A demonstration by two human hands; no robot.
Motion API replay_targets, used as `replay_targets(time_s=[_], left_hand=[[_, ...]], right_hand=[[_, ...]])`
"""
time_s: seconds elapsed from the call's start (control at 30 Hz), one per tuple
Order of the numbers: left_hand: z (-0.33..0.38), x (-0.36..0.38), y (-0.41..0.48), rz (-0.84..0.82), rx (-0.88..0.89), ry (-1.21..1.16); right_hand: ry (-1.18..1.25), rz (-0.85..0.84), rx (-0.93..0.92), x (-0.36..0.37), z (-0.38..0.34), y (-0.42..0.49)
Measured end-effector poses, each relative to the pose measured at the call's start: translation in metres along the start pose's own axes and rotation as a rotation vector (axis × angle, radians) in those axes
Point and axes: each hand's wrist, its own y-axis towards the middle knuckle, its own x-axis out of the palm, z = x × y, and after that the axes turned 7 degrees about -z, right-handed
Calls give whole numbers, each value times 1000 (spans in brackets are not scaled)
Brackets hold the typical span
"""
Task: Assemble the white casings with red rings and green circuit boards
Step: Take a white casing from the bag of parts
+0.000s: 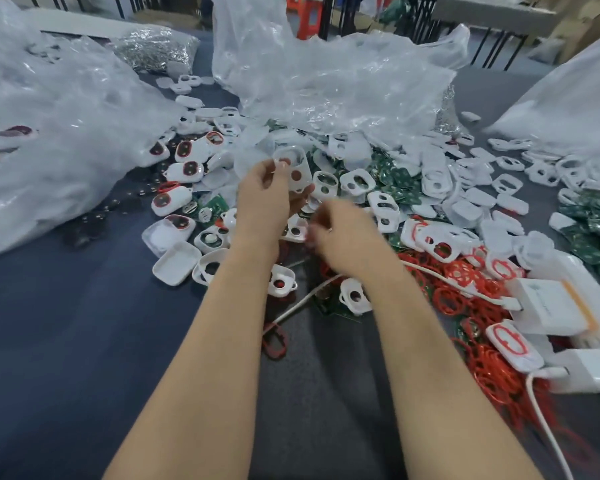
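1 white casing [293, 168], likely light, stiff and slick, sits pinched by its rim in the left hand [264, 199]; right hand [340, 237], at its 4 o'clock, is blurred, grip untellable

A large crumpled clear plastic bag [326, 81] is lying at the back of the dark blue-grey cloth-covered table [66, 341]. A second clear plastic bag [49, 133] is sprawling at the left, and a clear bag of small silvery metal parts [156, 50] is sitting behind it. At the right, a thin white cable [464, 287] is running up to a white cardboard box with an orange edge [554, 306].
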Motion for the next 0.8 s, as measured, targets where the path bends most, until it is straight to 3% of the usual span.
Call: replay_targets(time_s=[0.13, 0.2, 0.33, 0.57, 0.8], left_hand=[[-4, 1, -1, 13, 77, 225], [-5, 2, -1, 14, 125, 369], [-4, 4, -3, -92, 95, 425], [-7, 8, -6, -226, 75, 509], [-11, 8, -5, -181, 106, 505]], right_hand=[[714, 285, -14, -24, 15, 11], [897, 361, -41, -24, 18, 15], [1144, 394, -49, -9, 23, 21], [1066, 451, -108, -4, 29, 20], [812, 508, -123, 1, 24, 20]])
